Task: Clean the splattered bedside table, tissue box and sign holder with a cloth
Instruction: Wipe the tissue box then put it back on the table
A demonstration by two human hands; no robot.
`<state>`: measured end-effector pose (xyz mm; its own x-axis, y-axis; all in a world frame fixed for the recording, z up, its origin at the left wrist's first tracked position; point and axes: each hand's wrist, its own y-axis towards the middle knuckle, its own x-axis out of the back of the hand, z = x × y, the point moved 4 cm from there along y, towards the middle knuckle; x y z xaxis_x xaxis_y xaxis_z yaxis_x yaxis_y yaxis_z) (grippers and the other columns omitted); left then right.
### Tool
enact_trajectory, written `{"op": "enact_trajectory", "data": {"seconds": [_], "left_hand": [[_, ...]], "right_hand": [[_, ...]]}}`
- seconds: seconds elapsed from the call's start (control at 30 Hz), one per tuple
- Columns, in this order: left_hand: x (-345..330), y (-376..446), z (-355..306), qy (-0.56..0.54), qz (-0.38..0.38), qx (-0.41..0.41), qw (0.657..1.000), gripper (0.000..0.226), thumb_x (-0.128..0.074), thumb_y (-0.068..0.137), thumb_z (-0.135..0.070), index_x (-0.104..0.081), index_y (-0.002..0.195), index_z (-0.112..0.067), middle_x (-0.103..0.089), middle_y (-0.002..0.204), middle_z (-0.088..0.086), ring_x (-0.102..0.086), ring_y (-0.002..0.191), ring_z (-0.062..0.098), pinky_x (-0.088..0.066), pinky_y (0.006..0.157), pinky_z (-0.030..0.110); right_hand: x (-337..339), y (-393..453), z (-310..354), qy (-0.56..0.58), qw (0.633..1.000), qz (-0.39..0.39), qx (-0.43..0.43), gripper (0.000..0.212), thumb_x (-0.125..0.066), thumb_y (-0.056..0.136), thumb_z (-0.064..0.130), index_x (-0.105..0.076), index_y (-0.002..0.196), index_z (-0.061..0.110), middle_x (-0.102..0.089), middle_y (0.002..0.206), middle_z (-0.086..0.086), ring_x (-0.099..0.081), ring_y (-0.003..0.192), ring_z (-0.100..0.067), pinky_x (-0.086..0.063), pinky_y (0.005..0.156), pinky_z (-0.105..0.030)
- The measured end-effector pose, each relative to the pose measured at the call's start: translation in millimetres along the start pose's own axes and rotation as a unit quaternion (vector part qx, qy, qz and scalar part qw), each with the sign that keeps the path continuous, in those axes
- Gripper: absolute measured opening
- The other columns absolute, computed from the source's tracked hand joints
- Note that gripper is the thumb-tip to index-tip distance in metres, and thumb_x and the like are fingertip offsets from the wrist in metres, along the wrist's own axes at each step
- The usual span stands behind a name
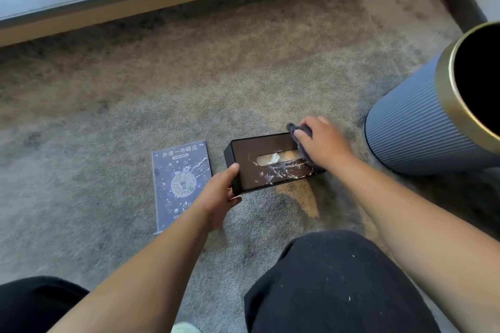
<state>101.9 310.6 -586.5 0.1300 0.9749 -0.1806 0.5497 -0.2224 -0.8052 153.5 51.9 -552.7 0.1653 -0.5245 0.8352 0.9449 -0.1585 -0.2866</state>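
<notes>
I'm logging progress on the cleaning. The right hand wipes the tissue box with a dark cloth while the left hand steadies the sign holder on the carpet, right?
Not quite. The head view shows the left hand gripping the near end of the tissue box, not the sign holder, which lies untouched beside it. The right hand does wipe the box with the dark cloth.

open grey carpet (189, 84) lies beyond and left of the items. a narrow strip of carpet separates the dark brown rectangular tissue box (259, 167) from the flat blue acrylic sign holder (181, 184). the ribbed blue-grey cylindrical bin with gold rim (414, 121) blocks the right side. black-trousered knees (338, 284) bound the near edge.
</notes>
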Motion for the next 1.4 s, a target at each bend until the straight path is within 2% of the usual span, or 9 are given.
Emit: {"op": "enact_trajectory", "data": {"seconds": [0.13, 0.23, 0.47, 0.67, 0.8, 0.9, 1.07, 1.23, 1.4], "left_hand": [[-2, 1, -3, -0.007, -0.017, 0.001, 1.0, 0.036, -0.044, 0.098, -0.048, -0.065, 0.112, -0.022, -0.075, 0.094, -0.008, -0.07, 0.088, 0.008, -0.048, 0.085, 0.033], [-1, 1, -2, -0.009, -0.03, 0.001, 1.0, 0.036, -0.045, 0.099, -0.043, -0.065, 0.114, -0.018, -0.074, 0.088, -0.006, -0.069, 0.077, 0.008, -0.049, 0.079, 0.031], [-2, -1, 9, -0.027, -0.041, 0.002, 0.999, 0.034, -0.044, 0.101, -0.04, -0.061, 0.114, -0.012, -0.073, 0.084, -0.001, -0.067, 0.075, 0.013, -0.049, 0.08, 0.033], [-4, -4, 6, 0.02, -0.037, 0.008, 0.999, 0.042, -0.04, 0.098, -0.053, -0.062, 0.114, -0.021, -0.069, 0.095, -0.004, -0.066, 0.077, 0.009, -0.049, 0.086, 0.033], [-5, -4, 2, 0.053, -0.013, -0.007, 0.998, 0.047, -0.039, 0.093, -0.064, -0.062, 0.115, -0.029, -0.074, 0.101, -0.01, -0.067, 0.098, 0.012, -0.048, 0.092, 0.034], [-7, -2, 4, 0.063, -0.005, -0.011, 0.998, 0.049, -0.045, 0.092, -0.062, -0.064, 0.115, -0.023, -0.075, 0.097, -0.009, -0.067, 0.096, 0.012, -0.047, 0.085, 0.031], [-1, 6, 8, 0.079, -0.03, -0.031, 0.996, 0.047, -0.046, 0.092, -0.061, -0.071, 0.105, -0.023, -0.074, 0.09, -0.005, -0.067, 0.088, 0.014, -0.05, 0.078, 0.03], [2, 10, 14, 0.084, -0.059, -0.032, 0.994, 0.047, -0.047, 0.092, -0.06, -0.064, 0.111, -0.021, -0.07, 0.103, 0.002, -0.067, 0.089, 0.017, -0.053, 0.076, 0.032], [2, 9, 15, 0.091, -0.057, -0.029, 0.994, 0.047, -0.046, 0.091, -0.063, -0.063, 0.111, -0.023, -0.069, 0.11, 0.003, -0.066, 0.099, 0.02, -0.054, 0.086, 0.036]], "right_hand": [[-12, -13, 79, -0.02, 0.983, 0.042, 0.178, 0.025, -0.049, 0.094, 0.045, -0.059, 0.108, 0.027, -0.057, 0.106, -0.003, -0.054, 0.099, -0.025, -0.046, 0.082, -0.04], [-30, -19, 102, -0.1, 0.968, 0.074, 0.22, 0.031, -0.048, 0.094, 0.044, -0.057, 0.114, 0.022, -0.056, 0.113, -0.007, -0.053, 0.106, -0.03, -0.046, 0.089, -0.044], [-47, -63, 82, -0.148, 0.942, 0.086, 0.289, 0.028, -0.048, 0.094, 0.043, -0.055, 0.108, 0.02, -0.055, 0.105, -0.007, -0.054, 0.093, -0.031, -0.04, 0.068, -0.037], [-46, -82, 49, -0.147, 0.951, 0.127, 0.241, 0.029, -0.045, 0.096, 0.045, -0.054, 0.109, 0.021, -0.055, 0.108, -0.005, -0.054, 0.099, -0.029, -0.049, 0.078, -0.042], [-40, -81, 41, -0.116, 0.972, 0.077, 0.189, 0.028, -0.045, 0.096, 0.045, -0.053, 0.104, 0.02, -0.055, 0.106, -0.003, -0.055, 0.098, -0.027, -0.049, 0.077, -0.04], [-44, -85, 62, -0.076, 0.974, 0.053, 0.208, 0.029, -0.045, 0.094, 0.047, -0.054, 0.107, 0.023, -0.056, 0.102, -0.004, -0.055, 0.094, -0.026, -0.05, 0.074, -0.04], [-56, -86, 74, -0.115, 0.968, 0.002, 0.222, 0.027, -0.051, 0.093, 0.043, -0.061, 0.099, 0.018, -0.056, 0.092, -0.009, -0.055, 0.081, -0.031, -0.047, 0.061, -0.039], [-57, -71, 35, -0.142, 0.979, -0.028, 0.146, 0.025, -0.052, 0.093, 0.039, -0.061, 0.101, 0.016, -0.056, 0.092, -0.01, -0.057, 0.083, -0.033, -0.048, 0.06, -0.039], [-47, -52, -21, -0.157, 0.987, -0.037, 0.02, 0.03, -0.035, 0.097, 0.041, -0.053, 0.101, 0.017, -0.049, 0.088, -0.006, -0.052, 0.076, -0.027, -0.038, 0.058, -0.032]]}}
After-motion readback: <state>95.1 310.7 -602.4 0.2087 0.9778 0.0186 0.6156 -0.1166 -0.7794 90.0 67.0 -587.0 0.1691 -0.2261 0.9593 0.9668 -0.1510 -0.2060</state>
